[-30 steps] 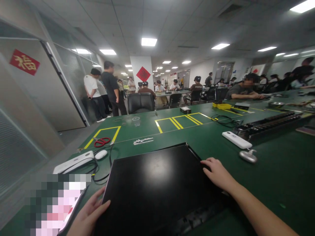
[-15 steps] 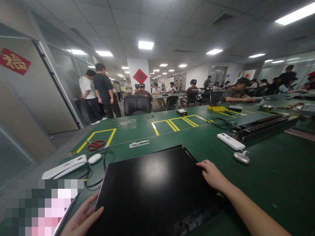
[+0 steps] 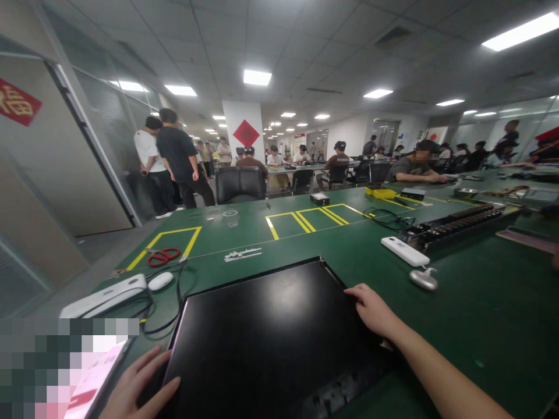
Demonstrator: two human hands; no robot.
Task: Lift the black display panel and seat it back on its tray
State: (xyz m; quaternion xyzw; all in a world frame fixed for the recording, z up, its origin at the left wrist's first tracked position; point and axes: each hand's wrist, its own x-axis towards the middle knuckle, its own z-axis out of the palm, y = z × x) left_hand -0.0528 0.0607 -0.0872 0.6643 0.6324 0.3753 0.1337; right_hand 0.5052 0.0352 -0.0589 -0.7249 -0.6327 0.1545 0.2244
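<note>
A flat black panel (image 3: 271,331), like a monitor lying face down, rests on the green table (image 3: 480,302) in front of me. My left hand (image 3: 140,390) lies with fingers stretched out against the panel's left edge near its lower corner. My right hand (image 3: 373,311) rests flat on the panel's right edge, fingers apart. Neither hand holds anything.
A phone with a pink screen (image 3: 94,384) lies at my lower left. White power strips (image 3: 102,295) (image 3: 404,251), a white mouse (image 3: 160,281), red scissors (image 3: 162,256), black cables (image 3: 168,314) and a long black rack unit (image 3: 458,224) lie around. Several people sit or stand beyond.
The view has drifted slightly to the right and down. My left hand has slid a little lower along the panel's left edge; my right hand stays on the right edge.
</note>
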